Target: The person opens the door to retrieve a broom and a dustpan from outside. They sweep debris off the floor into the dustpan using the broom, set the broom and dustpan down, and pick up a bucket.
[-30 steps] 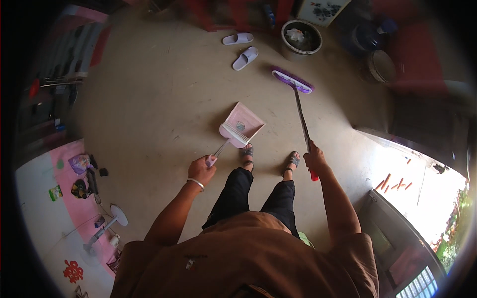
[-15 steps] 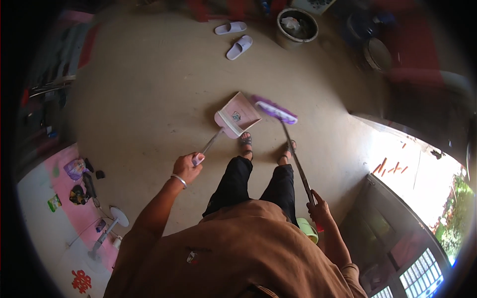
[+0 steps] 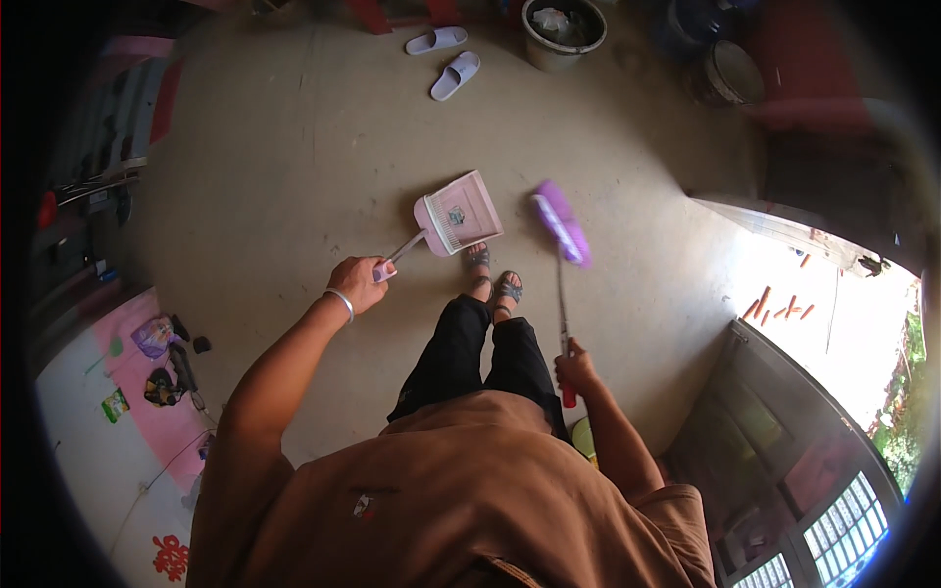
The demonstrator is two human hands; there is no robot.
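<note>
My left hand [image 3: 358, 282], with a bracelet at the wrist, grips the handle of a pink dustpan [image 3: 459, 213] that holds a little debris; the pan sits low over the concrete floor just ahead of my sandalled feet [image 3: 493, 281]. My right hand [image 3: 575, 368] holds the thin shaft of a broom by its red grip. The broom's purple head [image 3: 562, 221] hangs to the right of the dustpan, apart from it.
A pair of pale slippers [image 3: 448, 56] lies on the floor far ahead. A round basin [image 3: 562, 29] and buckets [image 3: 730, 73] stand at the back. A pink mat [image 3: 137, 387] with small items lies at my left. A doorway [image 3: 814, 294] opens on the right.
The broom head has swung from the far right toward the dustpan, then to its right side. My right hand drew back toward my body. The dustpan stayed in front of my feet.
</note>
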